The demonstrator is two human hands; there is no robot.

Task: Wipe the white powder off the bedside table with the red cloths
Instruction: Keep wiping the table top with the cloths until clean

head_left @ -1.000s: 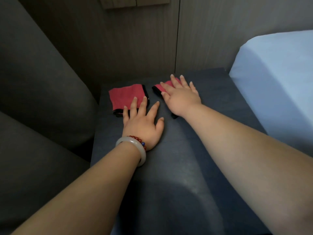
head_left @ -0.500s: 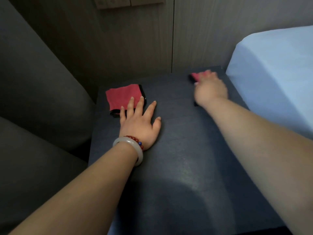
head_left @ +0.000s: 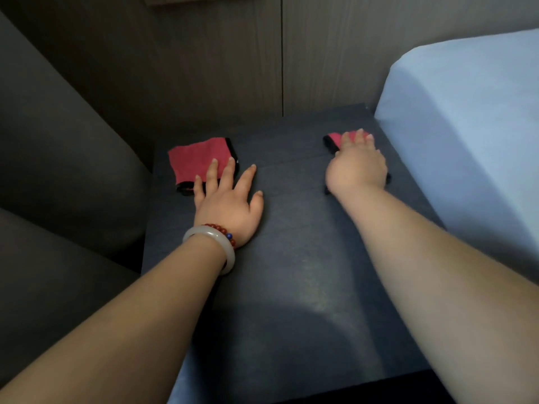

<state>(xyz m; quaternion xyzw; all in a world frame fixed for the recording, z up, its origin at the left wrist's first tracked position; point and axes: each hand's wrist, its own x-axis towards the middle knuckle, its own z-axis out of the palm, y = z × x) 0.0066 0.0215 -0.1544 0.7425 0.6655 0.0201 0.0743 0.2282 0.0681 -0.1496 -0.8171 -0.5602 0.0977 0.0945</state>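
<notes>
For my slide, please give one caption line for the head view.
Right hand presses one red cloth on the dark bedside table; left hand touches another.

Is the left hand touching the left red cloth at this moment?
Touching. The head view shows the left hand flat on the bedside table, with its fingertips lying on the near edge of the left red cloth.

Head view, steeply down, close over bedside table (head_left: 291,272)

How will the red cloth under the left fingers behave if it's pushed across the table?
The left red cloth lies flat and thin with a wavy edge, so it is probably floppy and light. Only the left hand fingertips rest on it, so it may bunch instead of sliding whole.
</notes>
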